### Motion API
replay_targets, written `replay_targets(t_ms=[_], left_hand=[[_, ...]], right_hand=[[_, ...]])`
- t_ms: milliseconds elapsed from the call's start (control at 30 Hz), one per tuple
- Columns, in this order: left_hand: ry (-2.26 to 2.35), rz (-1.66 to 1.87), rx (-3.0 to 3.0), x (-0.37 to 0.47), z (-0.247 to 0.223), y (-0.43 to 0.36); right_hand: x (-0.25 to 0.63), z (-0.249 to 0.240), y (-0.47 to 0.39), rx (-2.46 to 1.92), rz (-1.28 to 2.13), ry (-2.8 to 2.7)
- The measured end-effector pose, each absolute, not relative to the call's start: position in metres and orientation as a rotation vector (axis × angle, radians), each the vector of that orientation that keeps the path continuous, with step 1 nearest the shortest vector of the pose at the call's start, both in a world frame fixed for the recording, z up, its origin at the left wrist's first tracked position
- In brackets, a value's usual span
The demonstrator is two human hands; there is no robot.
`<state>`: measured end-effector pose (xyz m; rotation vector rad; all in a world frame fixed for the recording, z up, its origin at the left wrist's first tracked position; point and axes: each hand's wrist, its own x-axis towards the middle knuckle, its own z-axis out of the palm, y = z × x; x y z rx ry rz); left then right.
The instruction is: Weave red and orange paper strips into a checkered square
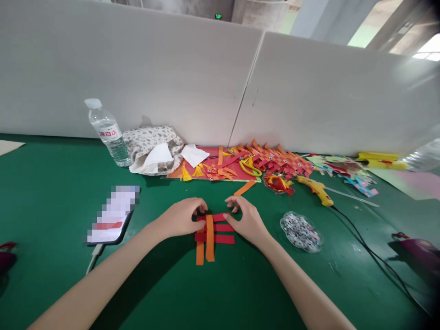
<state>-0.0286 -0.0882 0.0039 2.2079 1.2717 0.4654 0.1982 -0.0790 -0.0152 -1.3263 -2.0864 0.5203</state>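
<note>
Flat on the green table in front of me lies a loose weave of paper strips, with red strips (224, 239) running across and orange strips (210, 247) running lengthwise. My left hand (185, 216) is curled at its upper left corner, thumb down on the strips and fingertips by the top edge. At the upper right, my right hand (246, 219) has its thumb touching the end of the topmost red strip; its index finger stands apart from the thumb. Just beyond the right hand is a single loose orange strip (244, 187).
Behind are a water bottle (109, 133), a patterned tissue pouch (153, 137) and a woven red-orange paper fish (271, 158). Rightward lie a yellow glue gun (314, 189) with its black cord and a dish of googly eyes (300, 231). A phone (113, 215) is at left; a grey partition (154, 73) stands behind.
</note>
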Motion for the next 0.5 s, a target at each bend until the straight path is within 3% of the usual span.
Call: replay_targets(t_ms=[500], left_hand=[[1.225,0.356,2.348,-0.030,0.008,-0.089]], right_hand=[[0.191,-0.006,-0.092,-1.068,0.610,-2.462]])
